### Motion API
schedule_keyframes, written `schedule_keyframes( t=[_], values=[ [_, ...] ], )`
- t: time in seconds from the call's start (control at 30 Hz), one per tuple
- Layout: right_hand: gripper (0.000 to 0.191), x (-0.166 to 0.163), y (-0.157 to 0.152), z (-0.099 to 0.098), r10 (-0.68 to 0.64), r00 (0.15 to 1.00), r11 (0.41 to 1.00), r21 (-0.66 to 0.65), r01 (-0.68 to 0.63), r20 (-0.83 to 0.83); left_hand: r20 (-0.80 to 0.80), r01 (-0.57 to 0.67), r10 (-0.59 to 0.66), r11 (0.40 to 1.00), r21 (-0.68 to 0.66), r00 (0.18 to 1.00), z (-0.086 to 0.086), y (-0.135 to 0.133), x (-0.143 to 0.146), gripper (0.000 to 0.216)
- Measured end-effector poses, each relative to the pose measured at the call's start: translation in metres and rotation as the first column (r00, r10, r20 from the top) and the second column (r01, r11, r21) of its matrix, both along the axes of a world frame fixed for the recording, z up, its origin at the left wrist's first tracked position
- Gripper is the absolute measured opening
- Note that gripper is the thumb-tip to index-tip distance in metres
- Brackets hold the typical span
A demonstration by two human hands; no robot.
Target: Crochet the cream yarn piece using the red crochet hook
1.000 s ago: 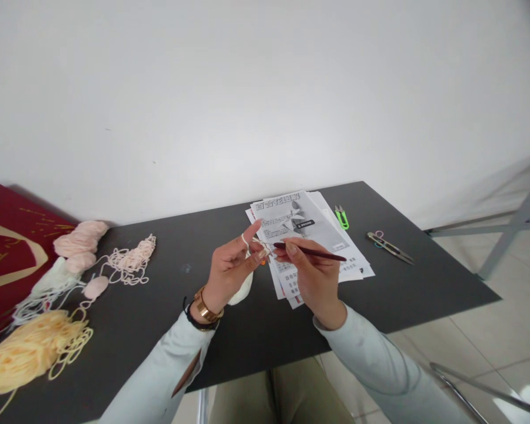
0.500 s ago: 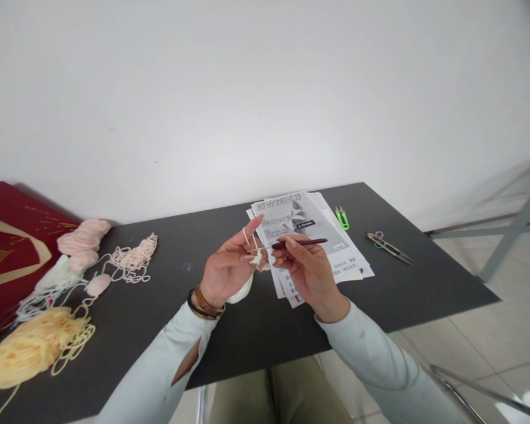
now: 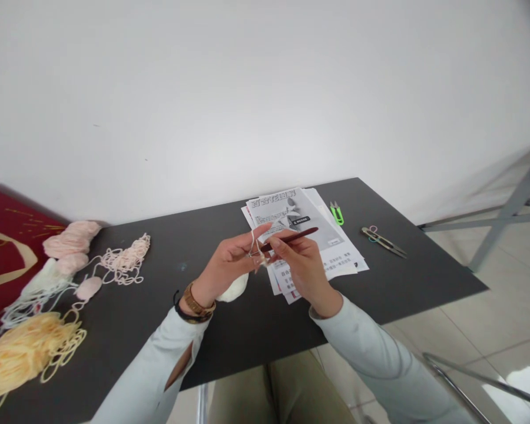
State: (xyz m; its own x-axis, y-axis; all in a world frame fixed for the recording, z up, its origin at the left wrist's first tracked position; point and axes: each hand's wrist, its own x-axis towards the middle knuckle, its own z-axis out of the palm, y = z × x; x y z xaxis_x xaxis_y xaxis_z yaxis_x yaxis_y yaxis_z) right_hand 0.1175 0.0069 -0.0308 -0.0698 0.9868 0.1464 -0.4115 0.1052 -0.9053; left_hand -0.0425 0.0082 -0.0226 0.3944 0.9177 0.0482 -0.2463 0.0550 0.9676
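Observation:
My right hand (image 3: 301, 262) is closed around a crochet hook (image 3: 302, 233) with a dark reddish-brown handle. The hook's tip points left into a small white piece of crochet (image 3: 261, 258), which my left hand (image 3: 225, 262) pinches. White yarn loops over the raised left index finger. Fingers partly hide the small piece and the hook's tip, so the stitch there cannot be made out. Behind my left wrist, a white ball of yarn (image 3: 234, 288) rests on the dark table (image 3: 247, 330).
Printed sheets (image 3: 331, 259) lie stacked beyond my hands. Green thread snips (image 3: 336, 213) and metal thread snips (image 3: 383, 241) lie to the right. Pale pink yarn (image 3: 126, 259), a yellow skein (image 3: 22, 353), white yarn (image 3: 44, 280) and a red bag (image 3: 13, 247) are at the left.
My hands have drawn closer together, and the left index finger has tilted lower. The hook handle now slants more upward to the right. The whole view has shifted slightly.

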Motion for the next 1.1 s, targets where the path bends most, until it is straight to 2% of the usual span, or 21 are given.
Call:
schedule_keyframes(
  t=[0.07,0.17,0.23,0.33,0.43,0.5,0.63,0.73,0.83,1.1],
  values=[
    [0.015,0.002,0.002,0.001,-0.048,0.994,0.998,0.049,0.044,0.100,-0.092,-0.017,0.019,0.999,0.029,0.996,0.001,0.002,-0.002,0.052],
    [0.018,0.001,0.003,0.001,-0.038,0.987,0.997,0.072,0.027,0.157,-0.086,-0.047,0.054,0.996,0.081,0.995,-0.002,0.004,-0.004,0.045],
    [0.028,-0.001,0.004,-0.001,0.068,0.989,0.997,0.028,-0.073,0.134,-0.035,-0.066,0.070,0.991,0.118,0.997,-0.005,0.006,-0.004,0.047],
    [0.038,-0.003,0.005,-0.005,0.233,0.969,0.968,-0.114,-0.223,0.079,-0.023,-0.122,0.129,0.975,0.188,0.991,-0.006,0.007,-0.005,0.049],
    [0.035,-0.001,0.005,-0.006,0.259,0.966,0.944,-0.219,-0.247,0.027,-0.077,-0.199,0.222,0.951,0.238,0.972,-0.004,0.006,-0.006,0.047],
    [0.029,0.001,0.004,-0.004,0.245,0.969,0.946,-0.215,-0.244,-0.022,-0.107,-0.208,0.239,0.947,0.246,0.965,-0.001,0.006,-0.007,0.045],
    [0.023,0.003,0.002,0.000,0.226,0.970,0.951,-0.195,-0.239,-0.087,-0.051,-0.202,0.215,0.960,0.195,0.975,0.001,0.004,-0.006,0.046],
    [0.021,0.005,0.001,0.001,0.206,0.974,0.957,-0.188,-0.220,-0.090,0.058,-0.205,0.200,0.972,0.112,0.978,0.004,0.003,-0.004,0.050],
    [0.018,0.010,0.001,0.001,0.208,0.973,0.967,-0.128,-0.220,-0.097,0.169,-0.166,0.160,0.986,0.023,0.973,0.006,0.003,-0.004,0.052],
    [0.023,0.019,-0.003,0.008,0.283,0.956,0.958,-0.025,-0.286,-0.073,0.215,-0.141,0.131,0.990,0.031,0.968,0.009,0.003,-0.008,0.049]
  ],
)
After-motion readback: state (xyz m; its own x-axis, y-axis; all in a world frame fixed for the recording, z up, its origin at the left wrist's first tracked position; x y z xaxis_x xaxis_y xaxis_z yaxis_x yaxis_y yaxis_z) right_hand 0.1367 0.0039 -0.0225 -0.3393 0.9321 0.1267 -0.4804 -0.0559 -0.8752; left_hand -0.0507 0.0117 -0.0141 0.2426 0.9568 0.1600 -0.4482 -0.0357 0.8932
